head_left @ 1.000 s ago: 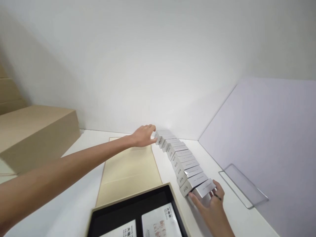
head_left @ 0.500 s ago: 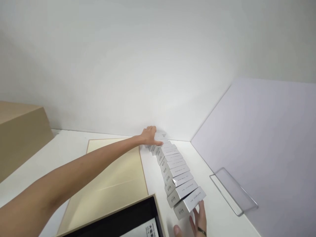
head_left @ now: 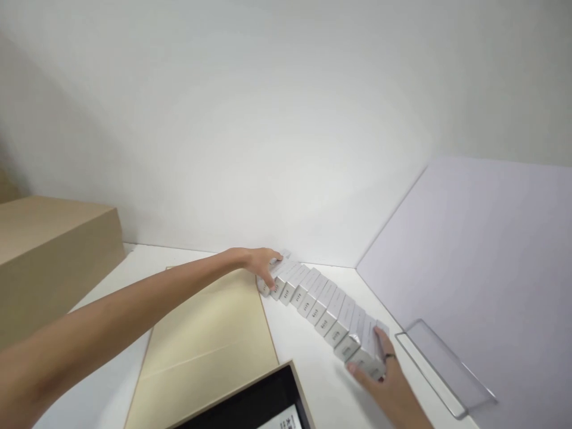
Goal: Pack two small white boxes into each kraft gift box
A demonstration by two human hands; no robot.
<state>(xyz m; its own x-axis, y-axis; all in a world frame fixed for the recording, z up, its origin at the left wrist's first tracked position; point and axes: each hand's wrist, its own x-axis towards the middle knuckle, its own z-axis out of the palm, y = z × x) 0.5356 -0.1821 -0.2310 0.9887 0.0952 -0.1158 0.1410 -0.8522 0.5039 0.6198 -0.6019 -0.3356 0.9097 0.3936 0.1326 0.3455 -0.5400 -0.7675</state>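
Observation:
A curved row of several small silver-white boxes point(head_left: 328, 305) lies on the white table, each box pressed against its neighbour. My left hand point(head_left: 263, 265) reaches to the row's far end, its thumb and fingers closed around the last boxes beside the wall. At the near end my right hand point(head_left: 385, 372) grips the end boxes, thumb on the front side and fingers on the back. Below the row stands an open box point(head_left: 297, 390) with a black inside, in which part of a white printed item point(head_left: 283, 420) shows.
A flat cream-gold panel point(head_left: 210, 342) lies left of the row. A large tan box point(head_left: 67, 262) stands at the far left. On the right, a wire-framed holder point(head_left: 431, 375) sits beside a pale panel point(head_left: 500, 262); a white wall rises behind.
My right hand has moved up and closed on the near end of the row. That end has swung to the right, and the row now curves more. The view has shifted slightly.

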